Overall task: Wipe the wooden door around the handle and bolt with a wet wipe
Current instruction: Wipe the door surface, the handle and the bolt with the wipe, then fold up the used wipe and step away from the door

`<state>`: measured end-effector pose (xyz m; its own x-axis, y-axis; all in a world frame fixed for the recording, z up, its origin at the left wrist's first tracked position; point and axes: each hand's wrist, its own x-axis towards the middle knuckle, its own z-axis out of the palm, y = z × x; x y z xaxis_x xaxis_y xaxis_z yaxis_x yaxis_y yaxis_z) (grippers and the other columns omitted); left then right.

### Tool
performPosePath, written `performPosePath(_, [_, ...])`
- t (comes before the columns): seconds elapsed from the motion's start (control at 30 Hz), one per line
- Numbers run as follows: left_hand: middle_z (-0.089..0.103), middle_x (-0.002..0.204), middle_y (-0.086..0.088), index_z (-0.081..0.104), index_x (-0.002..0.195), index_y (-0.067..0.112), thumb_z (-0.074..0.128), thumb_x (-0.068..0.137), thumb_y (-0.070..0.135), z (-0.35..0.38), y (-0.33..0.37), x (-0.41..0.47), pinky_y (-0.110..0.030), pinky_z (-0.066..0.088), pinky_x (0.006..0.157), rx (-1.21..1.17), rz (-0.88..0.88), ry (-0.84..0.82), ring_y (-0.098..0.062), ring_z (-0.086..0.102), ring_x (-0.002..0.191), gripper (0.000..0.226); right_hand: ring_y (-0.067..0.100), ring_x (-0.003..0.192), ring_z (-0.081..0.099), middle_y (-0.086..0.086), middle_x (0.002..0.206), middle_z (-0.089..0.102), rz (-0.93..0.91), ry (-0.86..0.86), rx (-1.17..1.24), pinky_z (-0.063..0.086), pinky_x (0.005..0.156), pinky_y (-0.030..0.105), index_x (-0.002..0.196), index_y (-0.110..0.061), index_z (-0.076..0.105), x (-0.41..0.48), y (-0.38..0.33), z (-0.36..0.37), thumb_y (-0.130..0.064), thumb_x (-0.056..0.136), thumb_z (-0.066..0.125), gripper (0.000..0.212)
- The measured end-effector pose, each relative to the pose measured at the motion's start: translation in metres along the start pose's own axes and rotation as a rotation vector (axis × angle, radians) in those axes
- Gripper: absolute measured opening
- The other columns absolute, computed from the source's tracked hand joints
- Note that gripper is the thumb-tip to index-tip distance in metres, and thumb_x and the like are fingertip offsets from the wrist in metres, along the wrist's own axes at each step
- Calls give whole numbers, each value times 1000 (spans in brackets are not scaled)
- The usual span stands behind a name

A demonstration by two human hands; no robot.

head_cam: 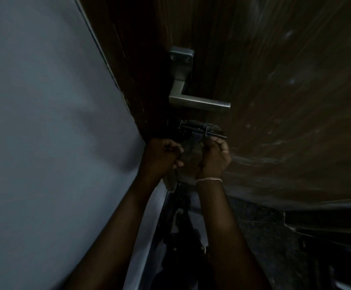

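Observation:
The dark wooden door [264, 80] fills the upper right. A grey metal lever handle [197, 101] juts from it, and a black sliding bolt [204, 129] sits just below. My left hand [160, 158] and my right hand [214, 158] are both raised right under the bolt. Between them they hold a dim grey wet wipe [189, 155], which hangs down in folds. My left hand pinches its left edge. My right hand grips its right side, fingertips close to the bolt's rod. A chain bracelet circles my right wrist.
A pale grey wall [55, 122] takes up the left half and meets the door along a dark frame edge [116, 80]. Below my arms lies a dark speckled floor [260, 227]. The scene is very dim.

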<state>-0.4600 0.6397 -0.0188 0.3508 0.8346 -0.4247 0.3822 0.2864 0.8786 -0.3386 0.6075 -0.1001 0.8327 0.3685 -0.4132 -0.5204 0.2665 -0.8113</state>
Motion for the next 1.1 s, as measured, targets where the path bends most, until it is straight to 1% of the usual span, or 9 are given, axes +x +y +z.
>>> performPosePath(0.17, [69, 75, -3, 66, 90, 11, 65, 91, 12, 0, 1, -1, -20, 48, 48, 27, -21, 4, -13, 64, 54, 1, 13, 64, 65, 4, 69, 69, 65, 127, -6, 54, 63, 26, 74, -12, 65, 9, -17, -24, 14, 78, 70, 27])
performPosePath(0.37, [68, 82, -7, 65, 85, 12, 62, 93, 10, 5, 2, 3, -14, 45, 41, 51, -117, 24, -7, 63, 48, 9, 16, 66, 71, 2, 66, 73, -139, 80, 16, 58, 61, 25, 76, -10, 64, 4, -89, -32, 13, 78, 71, 24])
performPosePath(0.43, [69, 93, -11, 65, 89, 9, 59, 94, 8, 8, 6, 4, -14, 46, 42, 41, -163, 30, -11, 64, 56, 8, 14, 61, 69, 0, 61, 71, -202, 54, 2, 58, 59, 24, 75, -10, 63, -3, -114, -23, 15, 78, 70, 26])
performPosePath(0.53, [68, 110, -18, 67, 105, 2, 58, 95, 10, 9, 15, 2, -28, 57, 69, 97, -164, 5, -27, 67, 85, 16, 12, 58, 66, -1, 59, 69, -280, 26, -17, 56, 58, 23, 75, -10, 64, -16, -147, -8, 13, 78, 72, 25])
performPosePath(0.6, [64, 118, -23, 65, 112, 0, 58, 95, 16, 7, 26, -5, -44, 51, 96, 176, -168, -26, -38, 62, 109, 24, 12, 55, 64, -2, 58, 67, -313, 16, -33, 55, 58, 25, 76, -11, 64, -25, -166, 0, 11, 78, 74, 24])
performPosePath(0.67, [61, 123, -23, 61, 119, 0, 57, 96, 19, 3, 37, -14, -50, 45, 104, 210, -168, -36, -39, 57, 117, 30, 13, 55, 65, -2, 59, 68, -320, -10, -28, 56, 61, 27, 79, -11, 64, -35, -184, 5, 9, 80, 75, 23])
performPosePath(0.73, [64, 117, -16, 62, 118, 4, 61, 94, 22, -3, 51, -27, -44, 50, 99, 176, -156, -17, -33, 60, 111, 29, 13, 59, 67, -2, 63, 69, -314, -64, -18, 57, 63, 27, 86, -11, 63, -47, -201, 7, 6, 81, 76, 22])
performPosePath(0.87, [70, 95, -9, 69, 101, 7, 71, 88, 23, -14, 83, -70, -19, 56, 64, 40, -115, -88, -19, 67, 84, 20, 14, 69, 72, 5, 79, 76, -224, -217, -63, 57, 62, 21, 101, -13, 69, -82, -225, 6, 0, 84, 76, 23])
performPosePath(1.1, [73, 105, -1, 66, 118, 19, 73, 86, 24, -31, 151, -149, -22, 58, 73, -144, 266, -132, -12, 72, 95, 33, 12, 79, 73, 7, 94, 78, -86, -408, -138, 58, 65, 19, 104, -8, 73, -151, -246, 1, -3, 87, 73, 18])
